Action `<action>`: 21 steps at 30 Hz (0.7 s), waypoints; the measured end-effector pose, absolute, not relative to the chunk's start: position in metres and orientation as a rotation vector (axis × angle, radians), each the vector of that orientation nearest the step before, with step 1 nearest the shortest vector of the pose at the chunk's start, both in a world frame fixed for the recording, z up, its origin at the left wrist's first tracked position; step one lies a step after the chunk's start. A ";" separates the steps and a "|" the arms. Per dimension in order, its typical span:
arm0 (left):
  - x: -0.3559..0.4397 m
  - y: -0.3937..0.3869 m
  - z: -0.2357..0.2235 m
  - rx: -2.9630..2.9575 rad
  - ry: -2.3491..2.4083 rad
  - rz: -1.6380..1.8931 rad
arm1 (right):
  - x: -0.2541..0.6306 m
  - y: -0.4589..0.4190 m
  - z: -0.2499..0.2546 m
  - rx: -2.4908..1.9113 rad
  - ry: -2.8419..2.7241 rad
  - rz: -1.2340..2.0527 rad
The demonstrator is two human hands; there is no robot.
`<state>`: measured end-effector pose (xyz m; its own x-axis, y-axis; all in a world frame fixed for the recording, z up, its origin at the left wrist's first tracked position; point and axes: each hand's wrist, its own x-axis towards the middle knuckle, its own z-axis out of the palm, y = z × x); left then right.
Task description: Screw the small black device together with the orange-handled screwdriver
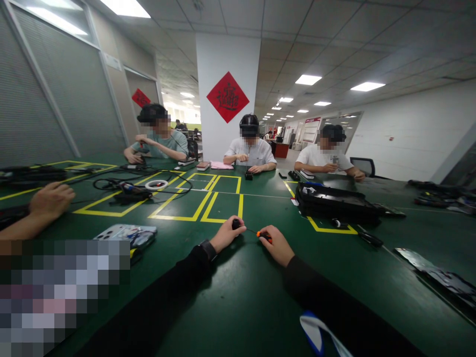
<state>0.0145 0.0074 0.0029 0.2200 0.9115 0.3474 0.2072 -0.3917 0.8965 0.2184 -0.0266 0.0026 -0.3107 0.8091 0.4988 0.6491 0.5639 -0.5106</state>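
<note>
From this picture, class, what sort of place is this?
Probably an open-plan workshop or assembly room: a long green table marked with yellow tape outlines, seated co-workers handling small parts, and ceiling panel lights.

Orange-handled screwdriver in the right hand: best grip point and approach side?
Grip the orange handle, probably from the right and above, where the right hand already pinches it. The screwdriver lies nearly level over the green table, its thin shaft pointing left to the small black part held by the left hand. The shaft looks too slim to grip, and the left side is taken.
</note>
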 end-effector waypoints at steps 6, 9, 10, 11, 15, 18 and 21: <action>0.018 0.006 0.003 1.747 1.087 1.240 | 0.218 -0.028 0.002 -1.207 -2.026 0.313; 0.018 0.007 0.001 1.729 1.098 1.236 | 0.217 -0.028 0.002 -1.240 -2.039 0.249; 0.018 0.007 0.001 1.728 1.094 1.229 | 0.218 -0.028 0.003 -1.241 -2.052 0.233; 0.018 0.007 0.001 1.728 1.088 1.226 | 0.218 -0.027 0.003 -1.234 -2.065 0.223; 0.017 0.008 0.002 1.714 1.102 1.247 | 0.221 -0.023 0.002 -1.173 -2.070 0.245; 0.017 0.008 0.002 1.712 1.107 1.241 | 0.221 -0.023 0.000 -1.152 -2.034 0.296; 0.017 0.008 0.002 1.705 1.085 1.228 | 0.220 -0.023 -0.002 -1.153 -2.023 0.334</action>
